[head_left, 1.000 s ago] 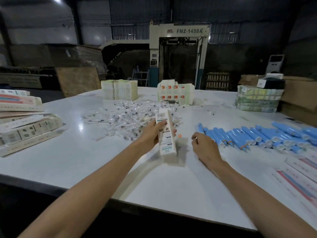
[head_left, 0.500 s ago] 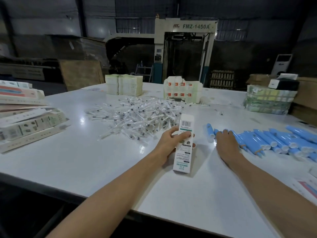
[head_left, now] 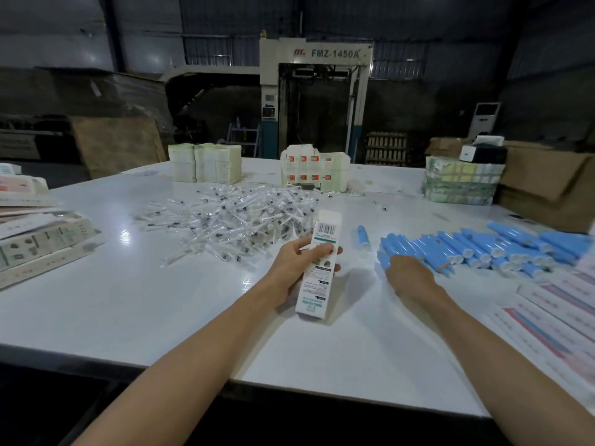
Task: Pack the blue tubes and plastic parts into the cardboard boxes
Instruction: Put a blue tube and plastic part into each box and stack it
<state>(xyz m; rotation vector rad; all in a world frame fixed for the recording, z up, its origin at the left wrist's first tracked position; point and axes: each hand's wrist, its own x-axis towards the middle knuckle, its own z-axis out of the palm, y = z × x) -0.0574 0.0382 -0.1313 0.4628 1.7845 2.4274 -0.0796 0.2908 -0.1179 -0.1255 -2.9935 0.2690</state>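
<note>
Left hand (head_left: 297, 263), fingers wrapped round an open-topped carton (head_left: 317, 294), probably light and crushable; hold mid-body. Right of the carton, right hand (head_left: 407, 273) covers blue tubes (head_left: 483, 246), grasp hidden; tubes likely smooth, roll-prone.

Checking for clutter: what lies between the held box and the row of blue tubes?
A lone blue tube lies between the box and the tube row; the table there is otherwise bare. Head view shows it.
</note>
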